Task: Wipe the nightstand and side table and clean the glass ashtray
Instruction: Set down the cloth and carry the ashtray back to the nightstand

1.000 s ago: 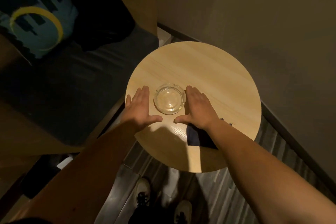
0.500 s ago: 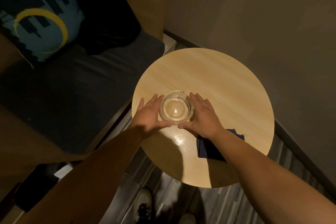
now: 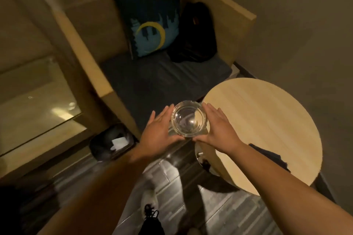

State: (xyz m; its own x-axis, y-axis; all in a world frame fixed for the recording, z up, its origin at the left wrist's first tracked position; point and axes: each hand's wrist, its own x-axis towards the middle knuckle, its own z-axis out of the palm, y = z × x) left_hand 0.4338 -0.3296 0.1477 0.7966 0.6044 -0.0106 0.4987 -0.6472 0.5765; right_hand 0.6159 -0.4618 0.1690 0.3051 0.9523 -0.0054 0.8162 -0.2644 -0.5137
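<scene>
The clear glass ashtray [image 3: 189, 119] is off the table, in the air past the left edge of the round wooden side table [image 3: 267, 116]. My left hand [image 3: 159, 129] and my right hand [image 3: 219, 129] carry it between them. Their fingers lie straight along its two sides and the thumbs reach in at its near edge. A dark blue cloth [image 3: 271, 156] lies on the table's near part, behind my right forearm.
A small dark waste bin [image 3: 112, 143] with white paper in it stands on the floor to the left. Behind it is a dark bench seat [image 3: 152, 82] with a printed pillow [image 3: 150, 23] and a black bag [image 3: 194, 34]. A glass panel [image 3: 34, 101] is at far left.
Both hands closed in on the ashtray, lifted it off the table and carried it left past the table's edge. My view has swung to the left.
</scene>
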